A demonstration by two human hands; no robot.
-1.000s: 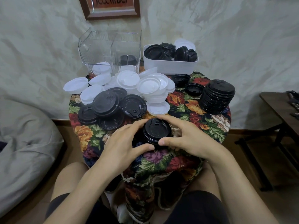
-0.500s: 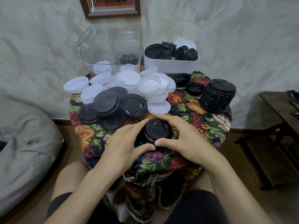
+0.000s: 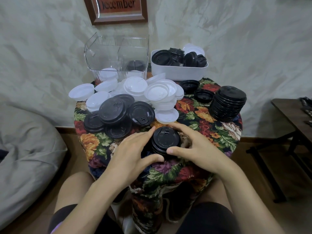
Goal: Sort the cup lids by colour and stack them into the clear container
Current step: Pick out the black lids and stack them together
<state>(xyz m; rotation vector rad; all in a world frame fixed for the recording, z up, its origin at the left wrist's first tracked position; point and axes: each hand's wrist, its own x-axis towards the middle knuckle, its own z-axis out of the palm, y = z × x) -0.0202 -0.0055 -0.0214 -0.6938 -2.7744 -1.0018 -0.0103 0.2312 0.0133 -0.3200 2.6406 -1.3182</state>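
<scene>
**Head view: hardly a shift in half a second**

Head view shows both grips where they were half a second ago. The left grip [image 3: 133, 154] and right grip [image 3: 194, 149] stay cupped round the short black lid stack [image 3: 166, 139] between them. Their fingers curl along its far side and the thumbs nearly meet on the near side.

A framed sign [image 3: 118, 7] on the wall reads "December".

Just beyond the grips lie loose black lids [image 3: 116, 114] and a heap of white lids [image 3: 152, 93]. Farther beyond stands the clear container [image 3: 101, 53], with white lids and a black one at its bottom. Beside it, a white tub [image 3: 179, 72] holds more lids. A tall black stack [image 3: 228, 105] stands beyond the right grip on the floral surface [image 3: 202, 125].
</scene>
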